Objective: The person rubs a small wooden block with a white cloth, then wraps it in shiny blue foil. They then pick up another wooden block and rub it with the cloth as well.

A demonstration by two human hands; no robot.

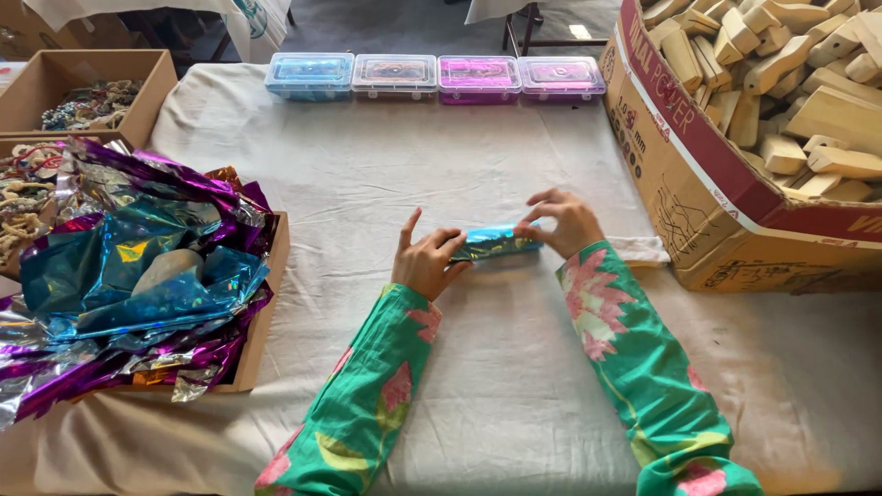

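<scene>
A small foil-wrapped bundle (496,242), shiny blue-teal, is held low over the middle of the table (514,386), which is covered by a pale cloth. It is gripped at both ends. The left hand (426,261) is closed on its left end with the thumb and lower fingers, while the forefinger is raised and pointed away from the bundle. The right hand (568,220) is curled over its right end, the fingertips pinched on the foil. Both forearms are covered by green sleeves with pink flowers.

Along the far edge of the table a row of four small plastic boxes (435,77) is set side by side, with blue, clear, magenta and purple lids; they are well apart from the hands. At the right edge a large cardboard carton (698,193) is placed, filled with pale wooden blocks (790,73); its near corner lies close to the right hand but is not touched. A folded scrap of pale cloth (643,250) is seen just beside the right wrist, against the carton.

At the left edge a shallow cardboard tray (268,303) is heaped with crumpled foil sheets (129,276) in blue, purple and silver, spilling over its rim. Behind it, at the far left corner, an open cardboard box (147,92) holding beaded items is seen. Nothing lies between the hands and the row of boxes.
</scene>
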